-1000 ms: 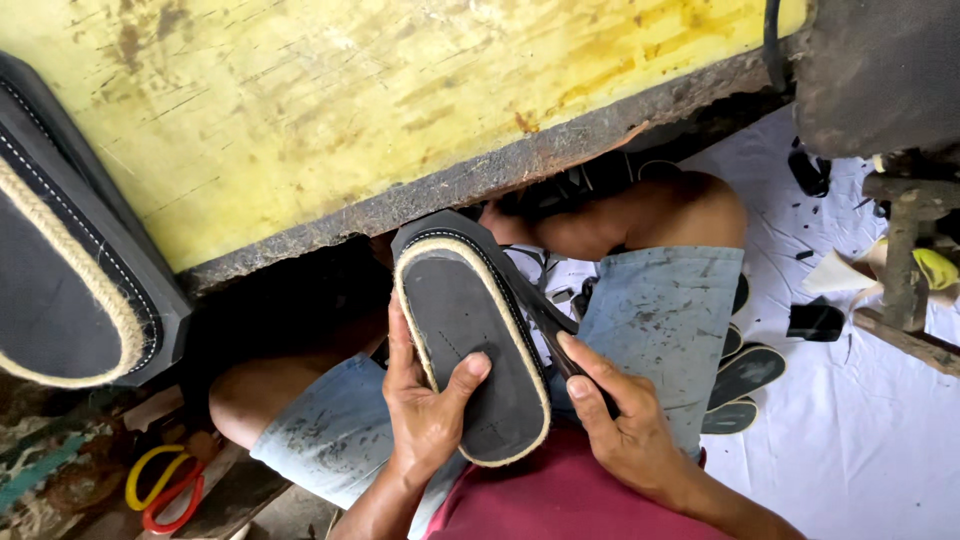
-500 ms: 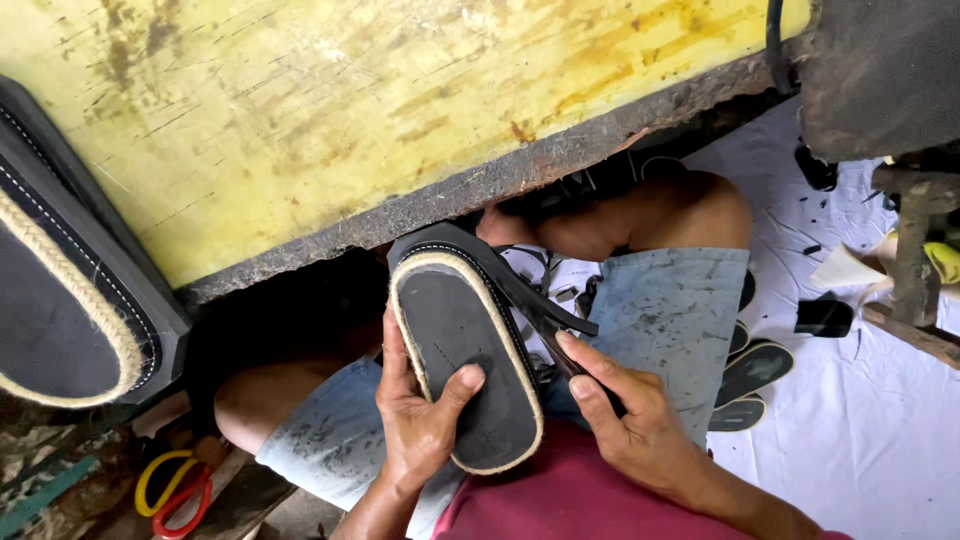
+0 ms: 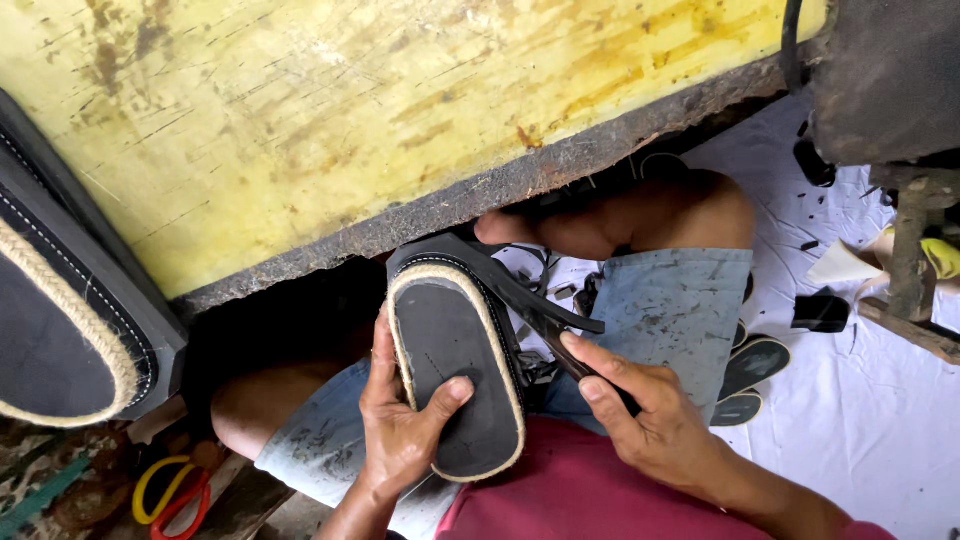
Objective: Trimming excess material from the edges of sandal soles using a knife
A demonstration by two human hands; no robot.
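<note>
Your left hand point(image 3: 400, 430) clasps the dark platform sandal with the pale rope-trimmed sole point(image 3: 455, 375), thumb pressed on its underside, over your lap at six o'clock below the worn yellow table point(image 3: 330, 120). Your right hand point(image 3: 650, 425), at three o'clock of it, pinches its black strap point(image 3: 540, 300).

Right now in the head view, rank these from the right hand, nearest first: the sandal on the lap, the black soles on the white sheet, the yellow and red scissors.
1. sandal, just left, by the fingers.
2. black soles, right, beside the thigh.
3. scissors, far left corner.
</note>
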